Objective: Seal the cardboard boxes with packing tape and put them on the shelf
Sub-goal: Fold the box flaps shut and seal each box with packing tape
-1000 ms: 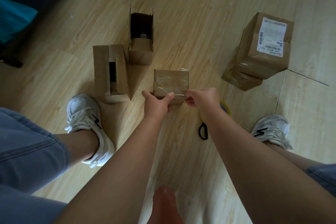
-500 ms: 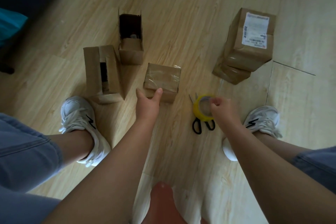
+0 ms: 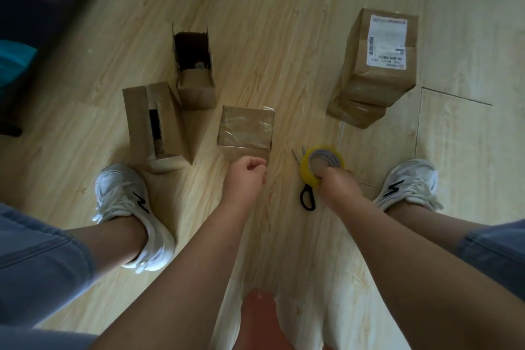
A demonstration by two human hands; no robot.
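Note:
A small cardboard box (image 3: 245, 126) with clear tape across its top sits on the wooden floor in the middle. My left hand (image 3: 246, 176) hovers just in front of it, fingers curled into a loose fist, holding nothing. My right hand (image 3: 332, 180) grips the yellow roll of packing tape (image 3: 322, 160), which lies over the black-handled scissors (image 3: 308, 197). Two unsealed boxes stand to the left: one with a gap between its flaps (image 3: 154, 122) and one with its top open (image 3: 194, 65).
A stack of taped boxes (image 3: 375, 65) with a white shipping label stands at the right. My two white sneakers (image 3: 127, 207) (image 3: 409, 182) flank the work area. Dark furniture (image 3: 34, 8) runs along the upper left.
My right hand left the small box, moved right and took hold of the tape roll. My left hand let go of the box and curled its fingers.

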